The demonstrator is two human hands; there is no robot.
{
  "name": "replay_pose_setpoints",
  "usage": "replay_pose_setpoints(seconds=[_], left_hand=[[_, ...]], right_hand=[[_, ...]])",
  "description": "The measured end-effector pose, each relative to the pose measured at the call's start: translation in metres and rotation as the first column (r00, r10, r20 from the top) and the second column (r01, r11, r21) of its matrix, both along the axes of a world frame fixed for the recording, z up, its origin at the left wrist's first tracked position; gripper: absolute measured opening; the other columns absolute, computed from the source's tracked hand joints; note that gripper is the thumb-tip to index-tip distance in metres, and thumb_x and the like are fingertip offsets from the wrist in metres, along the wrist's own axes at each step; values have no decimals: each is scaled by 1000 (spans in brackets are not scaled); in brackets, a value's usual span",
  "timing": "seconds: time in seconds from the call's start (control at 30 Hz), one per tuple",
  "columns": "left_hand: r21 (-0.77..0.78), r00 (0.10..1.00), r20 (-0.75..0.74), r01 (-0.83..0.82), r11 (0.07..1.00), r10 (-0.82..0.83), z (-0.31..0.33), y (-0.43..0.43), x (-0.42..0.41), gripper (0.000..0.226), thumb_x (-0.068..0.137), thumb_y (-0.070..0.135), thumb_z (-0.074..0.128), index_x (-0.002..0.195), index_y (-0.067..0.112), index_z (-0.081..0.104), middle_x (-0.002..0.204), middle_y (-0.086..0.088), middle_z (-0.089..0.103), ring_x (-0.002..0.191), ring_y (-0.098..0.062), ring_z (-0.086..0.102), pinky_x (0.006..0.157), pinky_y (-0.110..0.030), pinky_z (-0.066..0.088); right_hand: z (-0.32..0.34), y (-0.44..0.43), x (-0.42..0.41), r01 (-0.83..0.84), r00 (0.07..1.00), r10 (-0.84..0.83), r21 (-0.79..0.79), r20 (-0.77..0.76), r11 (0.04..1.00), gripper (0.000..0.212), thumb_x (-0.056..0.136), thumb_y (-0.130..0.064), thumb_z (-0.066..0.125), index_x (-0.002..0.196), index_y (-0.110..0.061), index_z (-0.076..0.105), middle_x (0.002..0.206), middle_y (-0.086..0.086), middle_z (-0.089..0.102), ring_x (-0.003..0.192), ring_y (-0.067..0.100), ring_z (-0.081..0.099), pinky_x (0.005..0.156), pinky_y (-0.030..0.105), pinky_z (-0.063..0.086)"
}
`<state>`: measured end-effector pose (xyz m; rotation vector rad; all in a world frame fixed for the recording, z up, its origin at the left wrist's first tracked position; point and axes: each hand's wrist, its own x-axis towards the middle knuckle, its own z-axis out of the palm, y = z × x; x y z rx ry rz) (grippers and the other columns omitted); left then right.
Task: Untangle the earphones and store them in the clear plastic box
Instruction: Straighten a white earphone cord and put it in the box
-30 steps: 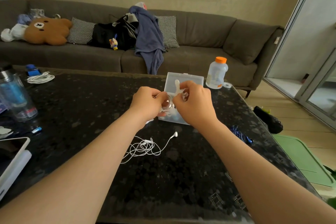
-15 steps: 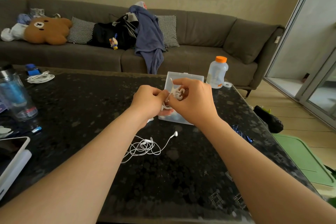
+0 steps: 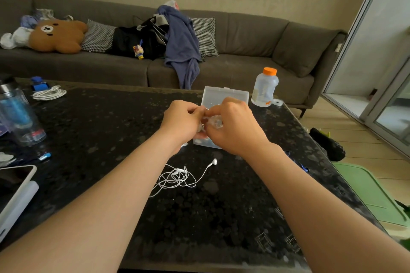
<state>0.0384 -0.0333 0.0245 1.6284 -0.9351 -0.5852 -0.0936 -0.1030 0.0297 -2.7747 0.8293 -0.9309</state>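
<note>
Clear plastic box (image 3: 224,96) lengthwise toward sofa (image 3: 244,35)

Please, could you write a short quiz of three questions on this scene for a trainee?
1. True or false: the tangled earphones lie on the table, outside the clear plastic box.
2. The cap of the bottle is: A) blue B) orange C) green.
3. Fill in: the left hand and the right hand, pinching the white bundle, partly hide the ____.
Key: 1 true; 2 B; 3 box.
</note>
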Motion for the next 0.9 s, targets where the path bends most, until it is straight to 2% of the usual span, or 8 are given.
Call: replay_pose_setpoints(seconds=[0.17,0.27,0.4,0.53,0.6,0.73,0.8,0.9], left_hand=[[-32,999,18,30,999,-29,2,2,0,25,110,23,57,101,12,78,96,-9,74,89,-22,76,70,-36,67],[-62,1000,-3,19,998,-19,1,2,1,22,109,22,58,107,14,79,101,-9,74,93,-23,75,73,-39,68],[-69,997,10,75,995,-74,2,2,-1,21,109,22,59,107,15,78,102,-8,76,94,-22,76,74,-39,68],[-27,990,95,104,994,-101,4,2,4,32,113,27,48,102,19,77,103,-7,75,98,-25,75,79,-44,68],[-37,989,10,149,988,-149,5,1,5,32,112,33,49,101,19,75,101,-5,75,97,-23,74,85,-46,66],[-53,959,-17,281,958,-282,4,2,6,17,103,30,69,118,25,75,114,-8,76,99,-24,73,87,-40,64],[-46,964,-10,265,963,-265,2,-2,8,22,104,26,67,126,29,70,119,-6,73,106,-23,71,84,-38,61],[-19,984,-10,177,984,-177,-1,-13,10,34,105,25,65,138,26,57,125,-1,67,112,-22,67,82,-34,56]], right_hand=[[-2,-3,3,-25,999,27,73,-34,997,28,100,-14,59,118,-18,80,95,7,64,99,18,55,81,29,46],[-5,-5,5,-20,1000,17,151,24,988,34,98,-9,62,127,-21,72,103,6,70,103,21,60,89,37,55],[-6,-6,4,-56,968,-28,319,251,946,48,91,-17,77,127,-23,46,80,-3,68,80,15,67,72,31,56],[-7,-8,1,-72,977,3,315,215,946,51,83,-26,90,128,-17,69,96,-8,76,83,5,73,83,26,63],[-7,-9,0,-93,978,36,278,204,956,43,83,-20,89,123,-19,74,97,-8,76,81,3,72,83,26,63],[-6,-14,-5,-47,980,15,156,197,987,40,83,-32,88,122,-30,77,107,-8,64,84,4,62,72,12,47],[-6,-18,-9,-61,980,13,233,199,971,51,83,-32,88,131,-32,72,123,-6,59,98,6,64,79,13,51],[-7,-24,-14,-46,974,-54,430,219,902,56,86,-8,75,140,-21,65,133,0,65,114,14,65,95,29,59]])
